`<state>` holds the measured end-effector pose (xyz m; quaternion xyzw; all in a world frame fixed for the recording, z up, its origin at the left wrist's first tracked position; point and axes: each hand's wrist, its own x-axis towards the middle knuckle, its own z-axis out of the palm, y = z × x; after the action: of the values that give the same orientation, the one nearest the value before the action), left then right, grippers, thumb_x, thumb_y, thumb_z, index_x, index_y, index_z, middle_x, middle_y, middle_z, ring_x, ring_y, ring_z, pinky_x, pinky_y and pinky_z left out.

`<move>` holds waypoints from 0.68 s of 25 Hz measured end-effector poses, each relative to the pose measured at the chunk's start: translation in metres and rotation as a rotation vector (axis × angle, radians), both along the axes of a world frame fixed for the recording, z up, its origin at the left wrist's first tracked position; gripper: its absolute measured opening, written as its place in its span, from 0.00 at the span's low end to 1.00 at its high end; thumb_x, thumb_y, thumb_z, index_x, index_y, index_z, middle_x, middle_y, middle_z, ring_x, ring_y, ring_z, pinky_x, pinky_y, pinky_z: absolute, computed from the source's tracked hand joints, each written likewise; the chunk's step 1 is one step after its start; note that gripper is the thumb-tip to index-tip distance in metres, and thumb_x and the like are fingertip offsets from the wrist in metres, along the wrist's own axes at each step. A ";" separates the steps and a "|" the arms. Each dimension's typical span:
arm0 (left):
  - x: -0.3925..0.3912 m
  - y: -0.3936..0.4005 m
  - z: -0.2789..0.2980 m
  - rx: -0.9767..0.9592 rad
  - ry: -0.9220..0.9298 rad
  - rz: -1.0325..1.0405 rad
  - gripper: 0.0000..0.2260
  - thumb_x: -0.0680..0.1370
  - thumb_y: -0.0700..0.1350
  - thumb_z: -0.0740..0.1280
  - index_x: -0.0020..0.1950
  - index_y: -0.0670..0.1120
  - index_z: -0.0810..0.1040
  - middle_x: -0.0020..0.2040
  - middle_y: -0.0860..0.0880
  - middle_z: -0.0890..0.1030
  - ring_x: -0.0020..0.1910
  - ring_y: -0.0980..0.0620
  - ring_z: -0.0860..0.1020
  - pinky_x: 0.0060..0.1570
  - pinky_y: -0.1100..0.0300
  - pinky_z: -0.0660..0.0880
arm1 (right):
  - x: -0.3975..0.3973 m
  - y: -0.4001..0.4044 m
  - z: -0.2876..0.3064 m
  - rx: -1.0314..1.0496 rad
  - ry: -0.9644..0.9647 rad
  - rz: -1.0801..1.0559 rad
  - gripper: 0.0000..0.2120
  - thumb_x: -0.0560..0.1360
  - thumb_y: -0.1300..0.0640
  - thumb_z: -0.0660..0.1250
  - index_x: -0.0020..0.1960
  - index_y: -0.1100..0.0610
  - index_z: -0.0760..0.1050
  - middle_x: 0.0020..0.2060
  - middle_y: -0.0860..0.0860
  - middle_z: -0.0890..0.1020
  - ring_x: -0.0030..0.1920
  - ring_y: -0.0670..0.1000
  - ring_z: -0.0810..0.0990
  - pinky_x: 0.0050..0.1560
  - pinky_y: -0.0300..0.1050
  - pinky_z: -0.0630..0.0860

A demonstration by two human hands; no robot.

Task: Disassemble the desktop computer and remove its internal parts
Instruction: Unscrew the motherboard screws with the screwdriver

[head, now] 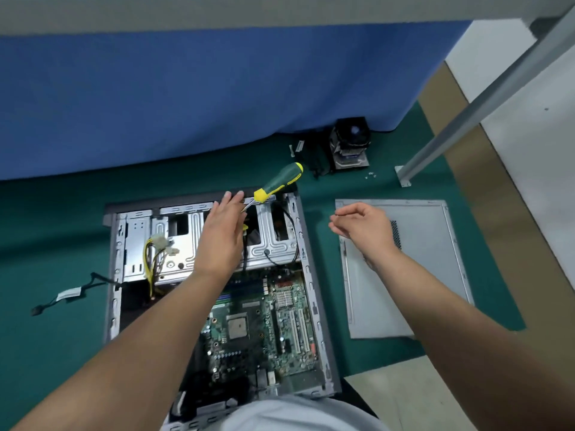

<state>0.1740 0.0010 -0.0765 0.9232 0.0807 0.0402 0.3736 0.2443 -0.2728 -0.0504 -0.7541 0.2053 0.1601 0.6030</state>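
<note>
The open desktop case (pixel 314 293) lies flat on a green mat, its motherboard (pixel 261 331) exposed in the near half. A silver drive cage (pixel 186 241) fills the far half. My left hand (pixel 221 234) hovers over the cage with its fingers stretched toward the case's far edge. It holds the metal shaft of a green-and-yellow screwdriver (pixel 277 181) on the thumb side. The handle points up and away; the tip is hidden under the hand. My right hand (pixel 364 228) floats right of the case, thumb and fingers pinched; I cannot tell if anything is between them.
The removed side panel (pixel 420 275) lies right of the case. A cooler with fan (pixel 350 141) and loose screws (pixel 371 174) sit at the back near a metal table leg (pixel 466 119). Yellow power cables (pixel 152 253) hang in the cage. A black cable (pixel 68 295) trails left. A blue partition stands behind.
</note>
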 end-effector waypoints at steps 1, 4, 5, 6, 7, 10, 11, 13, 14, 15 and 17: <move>0.000 0.001 -0.004 0.027 -0.010 -0.001 0.19 0.88 0.46 0.56 0.78 0.46 0.69 0.78 0.47 0.69 0.80 0.49 0.60 0.78 0.63 0.49 | 0.012 -0.001 -0.014 -0.043 0.023 0.013 0.05 0.73 0.68 0.74 0.44 0.59 0.81 0.42 0.59 0.87 0.43 0.54 0.88 0.53 0.48 0.84; 0.001 0.001 -0.007 0.096 -0.044 -0.023 0.15 0.88 0.45 0.55 0.74 0.46 0.70 0.77 0.48 0.70 0.80 0.49 0.60 0.77 0.68 0.45 | 0.047 0.007 -0.052 -0.223 0.077 0.092 0.08 0.72 0.66 0.75 0.40 0.55 0.80 0.40 0.59 0.87 0.43 0.57 0.88 0.55 0.57 0.84; 0.003 0.000 -0.008 0.112 -0.049 -0.028 0.14 0.88 0.44 0.55 0.72 0.46 0.70 0.77 0.48 0.70 0.79 0.48 0.61 0.78 0.69 0.45 | 0.060 0.012 -0.063 -0.298 0.078 0.142 0.09 0.72 0.65 0.75 0.39 0.53 0.80 0.39 0.56 0.86 0.41 0.57 0.86 0.54 0.58 0.84; 0.004 0.001 -0.010 0.124 -0.048 -0.029 0.13 0.88 0.43 0.55 0.72 0.46 0.70 0.77 0.48 0.71 0.79 0.49 0.61 0.78 0.68 0.45 | 0.073 0.018 -0.074 -0.358 0.077 0.194 0.10 0.71 0.64 0.76 0.38 0.52 0.79 0.39 0.54 0.85 0.41 0.56 0.85 0.53 0.57 0.83; 0.004 0.000 -0.010 0.132 -0.048 -0.029 0.14 0.87 0.43 0.55 0.72 0.45 0.70 0.77 0.49 0.70 0.79 0.50 0.61 0.78 0.68 0.45 | 0.084 0.025 -0.082 -0.393 0.084 0.225 0.10 0.71 0.63 0.76 0.37 0.51 0.79 0.39 0.52 0.85 0.42 0.55 0.83 0.53 0.55 0.83; 0.004 0.001 -0.009 0.133 -0.068 -0.011 0.17 0.87 0.43 0.55 0.75 0.45 0.69 0.75 0.56 0.67 0.79 0.64 0.55 0.78 0.68 0.46 | 0.113 0.045 -0.103 -0.453 0.092 0.220 0.10 0.71 0.60 0.76 0.37 0.48 0.80 0.44 0.50 0.86 0.47 0.52 0.84 0.47 0.40 0.80; 0.004 0.000 -0.009 0.134 -0.074 -0.004 0.18 0.86 0.43 0.56 0.76 0.45 0.70 0.74 0.57 0.67 0.78 0.69 0.52 0.78 0.69 0.46 | 0.120 0.052 -0.109 -0.459 0.086 0.208 0.11 0.72 0.60 0.75 0.35 0.48 0.79 0.45 0.50 0.87 0.47 0.51 0.84 0.45 0.37 0.78; 0.003 -0.001 -0.009 0.138 -0.073 -0.003 0.17 0.86 0.42 0.57 0.75 0.44 0.71 0.74 0.57 0.67 0.77 0.73 0.49 0.78 0.69 0.47 | 0.126 0.062 -0.118 -0.436 0.093 0.191 0.12 0.72 0.62 0.74 0.34 0.48 0.79 0.45 0.51 0.88 0.48 0.52 0.85 0.49 0.40 0.80; 0.003 -0.001 -0.009 0.137 -0.074 -0.006 0.17 0.86 0.41 0.58 0.75 0.44 0.71 0.74 0.57 0.67 0.77 0.72 0.49 0.78 0.69 0.47 | 0.127 0.064 -0.122 -0.439 0.101 0.192 0.11 0.72 0.62 0.74 0.35 0.49 0.79 0.45 0.51 0.87 0.47 0.52 0.85 0.48 0.40 0.80; 0.003 -0.001 -0.008 0.137 -0.072 -0.006 0.17 0.86 0.40 0.58 0.74 0.43 0.71 0.74 0.57 0.67 0.77 0.71 0.51 0.78 0.68 0.47 | 0.127 0.064 -0.124 -0.452 0.117 0.202 0.10 0.72 0.61 0.74 0.36 0.49 0.79 0.45 0.50 0.87 0.46 0.51 0.85 0.45 0.38 0.78; 0.003 -0.001 -0.008 0.137 -0.065 -0.003 0.16 0.86 0.39 0.59 0.74 0.42 0.72 0.74 0.56 0.67 0.77 0.67 0.53 0.78 0.67 0.47 | 0.126 0.065 -0.125 -0.465 0.136 0.213 0.08 0.73 0.61 0.72 0.40 0.49 0.80 0.43 0.49 0.85 0.42 0.49 0.83 0.37 0.32 0.72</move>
<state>0.1768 0.0002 -0.0843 0.9449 0.0643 0.0750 0.3120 0.3705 -0.2079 -0.1755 -0.8773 0.1961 0.2217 0.3778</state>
